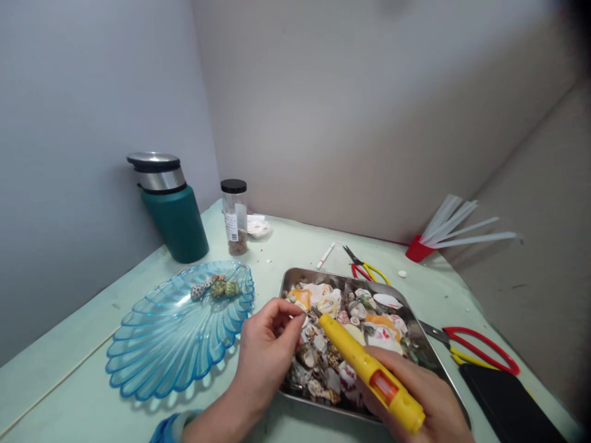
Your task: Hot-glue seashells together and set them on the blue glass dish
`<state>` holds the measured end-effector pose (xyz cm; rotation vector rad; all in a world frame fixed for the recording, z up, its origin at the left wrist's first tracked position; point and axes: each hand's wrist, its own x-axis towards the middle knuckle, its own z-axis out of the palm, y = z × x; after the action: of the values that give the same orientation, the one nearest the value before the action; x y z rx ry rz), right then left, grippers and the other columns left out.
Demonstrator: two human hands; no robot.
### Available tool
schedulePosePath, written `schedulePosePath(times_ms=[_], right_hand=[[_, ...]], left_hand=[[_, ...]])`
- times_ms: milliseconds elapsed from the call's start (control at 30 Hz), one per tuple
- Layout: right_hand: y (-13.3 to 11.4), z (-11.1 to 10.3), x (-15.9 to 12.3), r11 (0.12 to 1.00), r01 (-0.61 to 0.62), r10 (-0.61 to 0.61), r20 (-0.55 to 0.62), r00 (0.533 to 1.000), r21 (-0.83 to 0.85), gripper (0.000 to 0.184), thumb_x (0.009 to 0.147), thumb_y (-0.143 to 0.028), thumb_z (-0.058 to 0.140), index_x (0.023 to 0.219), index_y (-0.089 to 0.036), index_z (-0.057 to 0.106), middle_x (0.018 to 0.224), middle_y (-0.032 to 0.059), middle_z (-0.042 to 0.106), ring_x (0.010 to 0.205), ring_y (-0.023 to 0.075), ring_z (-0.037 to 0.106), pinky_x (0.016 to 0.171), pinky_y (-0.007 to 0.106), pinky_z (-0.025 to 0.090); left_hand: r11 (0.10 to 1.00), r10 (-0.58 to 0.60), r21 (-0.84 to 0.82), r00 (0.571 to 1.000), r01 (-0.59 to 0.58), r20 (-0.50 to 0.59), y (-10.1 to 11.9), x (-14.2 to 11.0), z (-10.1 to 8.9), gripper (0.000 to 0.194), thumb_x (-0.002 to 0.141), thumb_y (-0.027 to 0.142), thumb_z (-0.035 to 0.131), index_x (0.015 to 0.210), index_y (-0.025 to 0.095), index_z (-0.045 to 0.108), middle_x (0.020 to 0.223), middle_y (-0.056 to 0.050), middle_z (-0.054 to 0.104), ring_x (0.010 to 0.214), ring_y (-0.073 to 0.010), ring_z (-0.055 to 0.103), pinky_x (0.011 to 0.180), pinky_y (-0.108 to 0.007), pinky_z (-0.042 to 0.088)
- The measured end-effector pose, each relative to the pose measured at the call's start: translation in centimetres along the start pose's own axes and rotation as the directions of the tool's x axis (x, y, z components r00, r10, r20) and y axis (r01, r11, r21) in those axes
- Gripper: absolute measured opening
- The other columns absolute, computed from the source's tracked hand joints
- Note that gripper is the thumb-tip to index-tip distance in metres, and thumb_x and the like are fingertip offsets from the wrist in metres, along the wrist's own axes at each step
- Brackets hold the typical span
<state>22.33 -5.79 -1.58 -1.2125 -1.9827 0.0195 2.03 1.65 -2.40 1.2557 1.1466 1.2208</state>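
My right hand (418, 384) is wrapped round a yellow hot glue gun (355, 354); an orange part shows through a slot in its body. The gun's metal tip points up and left, close to my left fingertips. My left hand (272, 338) is closed in a pinch, and whatever lies between thumb and forefinger is too small to name. Both hands are over a metal tray (289, 277) filled with mixed seashells (330, 357). Left of my left hand sits a blue scalloped glass dish (170, 338) with several small spotted and greenish shells (224, 288) near its far rim.
A teal bottle (178, 221) and a clear black-lidded jar (235, 218) stand behind the dish. Behind the tray lie small pliers (364, 264) and a white stick (325, 255). A red cup (420, 248) holds translucent glue sticks (450, 224). Red-and-yellow-handled scissors (480, 351) and a black object (508, 403) lie right.
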Motion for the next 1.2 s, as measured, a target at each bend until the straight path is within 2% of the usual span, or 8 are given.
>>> schedulePosePath(times_ms=[200,567,867,1067,1200], right_hand=[[0.20,0.18,-0.15,0.991,-0.136,0.136,-0.020,0.990,-0.002,0.022,0.082,-0.030,0.062,0.103,-0.021,0.062,0.086,0.0009,0.074,0.065,0.0133,0.070,0.057,0.014,0.054],[0.15,0.10,-0.42,0.999,-0.025,0.025,-0.027,0.999,-0.020,0.024,0.080,-0.025,0.061,0.104,-0.023,0.062,0.088,0.0010,0.074,0.070,0.0151,0.071,0.064,0.016,0.056],[0.07,0.02,-0.01,0.986,-0.165,0.165,-0.010,0.986,0.004,0.023,0.081,-0.031,0.062,0.101,-0.021,0.063,0.087,0.0014,0.074,0.069,0.0146,0.071,0.060,0.014,0.055],[0.13,0.26,0.06,0.997,-0.079,0.079,-0.005,0.997,-0.004,0.022,0.080,-0.025,0.061,0.102,-0.022,0.063,0.089,0.0006,0.074,0.072,0.0145,0.071,0.065,0.015,0.055],[-0.10,0.08,0.06,0.999,-0.037,0.037,0.007,0.999,-0.021,0.022,0.080,-0.024,0.059,0.101,-0.022,0.064,0.089,0.0018,0.074,0.073,0.0155,0.072,0.066,0.016,0.056]], left_hand=[[0.995,-0.039,-0.093,0.999,0.038,-0.004,0.04,0.16,0.09,0.017,0.071,0.032,0.067,0.074,0.017,0.058,0.053,0.003,0.055,0.046,-0.0108,0.051,0.046,-0.021,0.040],[0.998,-0.042,-0.049,0.999,0.042,-0.005,0.25,0.13,0.07,0.015,0.070,0.030,0.066,0.073,0.017,0.060,0.052,0.003,0.056,0.045,-0.0106,0.050,0.045,-0.021,0.039],[0.998,-0.035,-0.056,0.999,0.035,-0.010,0.12,0.04,0.06,0.015,0.072,0.031,0.065,0.075,0.017,0.059,0.052,0.003,0.055,0.047,-0.0114,0.051,0.047,-0.021,0.040],[1.000,0.019,0.003,1.000,-0.019,0.000,-0.02,0.05,0.02,0.013,0.074,0.030,0.063,0.075,0.017,0.061,0.056,0.002,0.057,0.049,-0.0115,0.051,0.047,-0.021,0.040],[1.000,0.012,0.006,1.000,-0.012,-0.013,0.03,-0.02,0.00,0.014,0.073,0.030,0.064,0.075,0.017,0.062,0.056,0.001,0.058,0.048,-0.0113,0.052,0.047,-0.021,0.040]])
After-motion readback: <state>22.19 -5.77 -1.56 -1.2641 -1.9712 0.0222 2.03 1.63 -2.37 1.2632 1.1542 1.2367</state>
